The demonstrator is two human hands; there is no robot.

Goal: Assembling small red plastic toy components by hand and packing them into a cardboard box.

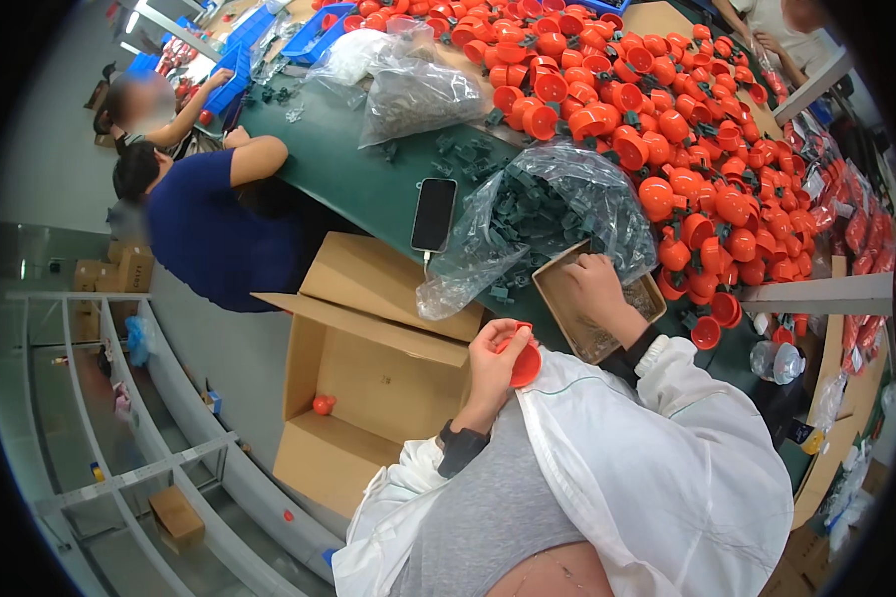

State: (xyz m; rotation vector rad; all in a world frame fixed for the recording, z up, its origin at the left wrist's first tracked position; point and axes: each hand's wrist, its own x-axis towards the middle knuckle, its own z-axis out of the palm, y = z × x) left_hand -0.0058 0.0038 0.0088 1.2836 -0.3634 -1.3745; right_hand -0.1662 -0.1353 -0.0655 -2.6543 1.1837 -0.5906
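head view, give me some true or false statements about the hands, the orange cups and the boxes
1. The left hand holds an orange plastic cup. True.
2. The right hand grips the black phone. False: it reaches into a small shallow cardboard tray; the phone lies apart on the green table.
3. The large open cardboard box is full to the brim with orange cups. False: only one orange piece shows on its bottom.
4. A heap of orange cups covers the table beyond the right hand. True.
5. The clear bag beside the tray holds dark green parts. True.
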